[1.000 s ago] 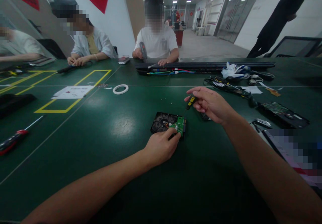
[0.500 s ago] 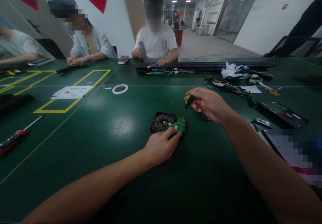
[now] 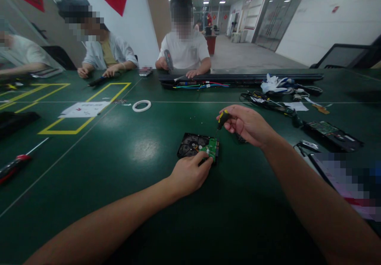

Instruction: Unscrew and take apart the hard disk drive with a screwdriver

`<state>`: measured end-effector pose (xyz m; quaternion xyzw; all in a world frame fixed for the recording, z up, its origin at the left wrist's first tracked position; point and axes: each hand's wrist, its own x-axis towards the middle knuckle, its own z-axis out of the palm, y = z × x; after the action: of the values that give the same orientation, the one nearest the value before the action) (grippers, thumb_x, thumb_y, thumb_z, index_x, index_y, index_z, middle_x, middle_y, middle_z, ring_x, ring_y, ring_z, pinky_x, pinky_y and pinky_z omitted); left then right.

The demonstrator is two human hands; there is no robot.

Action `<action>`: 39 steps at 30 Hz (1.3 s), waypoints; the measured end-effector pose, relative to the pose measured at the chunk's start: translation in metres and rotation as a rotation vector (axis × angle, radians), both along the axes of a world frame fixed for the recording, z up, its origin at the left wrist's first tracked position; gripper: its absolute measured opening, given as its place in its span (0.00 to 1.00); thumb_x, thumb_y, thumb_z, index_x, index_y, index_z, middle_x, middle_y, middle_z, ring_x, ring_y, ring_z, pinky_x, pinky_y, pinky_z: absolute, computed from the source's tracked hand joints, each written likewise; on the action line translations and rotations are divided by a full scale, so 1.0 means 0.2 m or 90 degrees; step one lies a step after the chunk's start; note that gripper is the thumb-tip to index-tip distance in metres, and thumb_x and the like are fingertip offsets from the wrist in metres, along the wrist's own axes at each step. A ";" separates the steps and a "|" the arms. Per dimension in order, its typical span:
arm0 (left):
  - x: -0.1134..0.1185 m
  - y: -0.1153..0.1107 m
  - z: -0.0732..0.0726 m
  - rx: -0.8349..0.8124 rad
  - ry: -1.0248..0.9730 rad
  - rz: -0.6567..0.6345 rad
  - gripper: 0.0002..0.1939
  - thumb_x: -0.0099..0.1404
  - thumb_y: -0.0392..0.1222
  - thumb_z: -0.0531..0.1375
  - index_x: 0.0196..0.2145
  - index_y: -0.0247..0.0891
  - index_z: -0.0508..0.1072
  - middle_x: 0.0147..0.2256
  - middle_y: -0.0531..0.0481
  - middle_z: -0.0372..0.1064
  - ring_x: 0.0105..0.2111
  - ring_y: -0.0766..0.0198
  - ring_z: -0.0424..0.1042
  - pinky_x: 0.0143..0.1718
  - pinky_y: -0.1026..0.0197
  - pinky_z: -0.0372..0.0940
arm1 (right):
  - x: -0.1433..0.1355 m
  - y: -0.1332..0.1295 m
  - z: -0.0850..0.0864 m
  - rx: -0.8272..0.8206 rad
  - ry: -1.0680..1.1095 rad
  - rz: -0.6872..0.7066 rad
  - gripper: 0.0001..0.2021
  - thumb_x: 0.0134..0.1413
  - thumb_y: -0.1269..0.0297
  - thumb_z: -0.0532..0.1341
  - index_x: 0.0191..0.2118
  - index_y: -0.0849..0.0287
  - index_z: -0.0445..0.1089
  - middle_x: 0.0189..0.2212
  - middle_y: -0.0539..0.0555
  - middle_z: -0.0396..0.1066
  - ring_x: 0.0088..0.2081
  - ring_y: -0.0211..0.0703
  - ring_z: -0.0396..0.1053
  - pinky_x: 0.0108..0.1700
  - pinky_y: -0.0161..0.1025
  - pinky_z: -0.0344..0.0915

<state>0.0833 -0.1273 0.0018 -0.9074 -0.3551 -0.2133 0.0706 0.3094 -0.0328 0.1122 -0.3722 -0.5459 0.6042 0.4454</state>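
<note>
A hard drive (image 3: 190, 143) lies on the green table with its green circuit board (image 3: 212, 146) facing up at the right end. My left hand (image 3: 192, 173) grips the near edge of the drive, fingertips on the board. Above the drive's far right corner, my right hand (image 3: 245, 124) is closed around a small black and yellow screwdriver (image 3: 224, 118). Its thin shaft points down at the board's corner; whether the tip touches a screw is too small to tell. Another dark drive (image 3: 240, 138) is partly hidden beneath my right hand.
A further hard drive (image 3: 331, 135) lies at the right, near cables (image 3: 268, 101) and white gloves (image 3: 275, 83). A tape roll (image 3: 142, 106), a paper sheet (image 3: 85, 109) and a red-black screwdriver (image 3: 18, 164) lie leftward. Co-workers sit across the table; one holds a power tool (image 3: 168, 60).
My right hand and the screwdriver have shifted very slightly down; both hands keep their hold. The co-worker at the left has moved their hands apart around a dark object.
</note>
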 end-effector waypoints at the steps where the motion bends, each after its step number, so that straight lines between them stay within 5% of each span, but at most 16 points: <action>1: 0.00 0.00 0.00 0.000 -0.001 0.000 0.16 0.77 0.39 0.51 0.56 0.34 0.71 0.51 0.39 0.71 0.34 0.61 0.77 0.34 0.55 0.78 | 0.00 0.00 0.00 0.000 0.000 -0.002 0.05 0.63 0.64 0.63 0.38 0.59 0.73 0.36 0.56 0.76 0.29 0.37 0.67 0.27 0.36 0.61; 7: 0.00 0.00 0.00 0.000 0.001 -0.001 0.16 0.77 0.39 0.52 0.57 0.35 0.71 0.51 0.39 0.71 0.34 0.61 0.77 0.34 0.55 0.78 | 0.00 -0.01 0.02 0.007 -0.034 -0.002 0.10 0.62 0.62 0.64 0.47 0.57 0.76 0.37 0.55 0.76 0.27 0.36 0.65 0.25 0.36 0.59; 18: 0.00 0.00 0.00 0.001 0.005 0.000 0.16 0.78 0.40 0.51 0.57 0.34 0.71 0.50 0.38 0.71 0.33 0.61 0.77 0.33 0.55 0.78 | 0.01 -0.01 0.02 0.057 -0.094 -0.061 0.07 0.56 0.60 0.68 0.35 0.58 0.76 0.33 0.54 0.75 0.29 0.37 0.62 0.28 0.36 0.60; 31: 0.00 0.00 0.00 -0.011 0.002 0.000 0.16 0.77 0.39 0.52 0.57 0.35 0.71 0.51 0.39 0.71 0.34 0.61 0.77 0.34 0.55 0.78 | 0.01 -0.01 0.01 0.025 -0.083 -0.008 0.07 0.57 0.63 0.64 0.36 0.59 0.78 0.28 0.54 0.70 0.26 0.38 0.60 0.25 0.38 0.54; 39: 0.00 0.00 0.00 -0.002 0.010 -0.005 0.16 0.77 0.39 0.52 0.57 0.34 0.70 0.51 0.39 0.71 0.34 0.60 0.77 0.34 0.54 0.78 | 0.00 -0.02 0.02 -0.038 -0.028 0.028 0.04 0.58 0.64 0.64 0.36 0.58 0.73 0.39 0.60 0.79 0.26 0.38 0.64 0.24 0.36 0.56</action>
<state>0.0831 -0.1270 0.0020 -0.9105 -0.3512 -0.2063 0.0710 0.3095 -0.0363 0.1164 -0.3864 -0.5453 0.6216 0.4087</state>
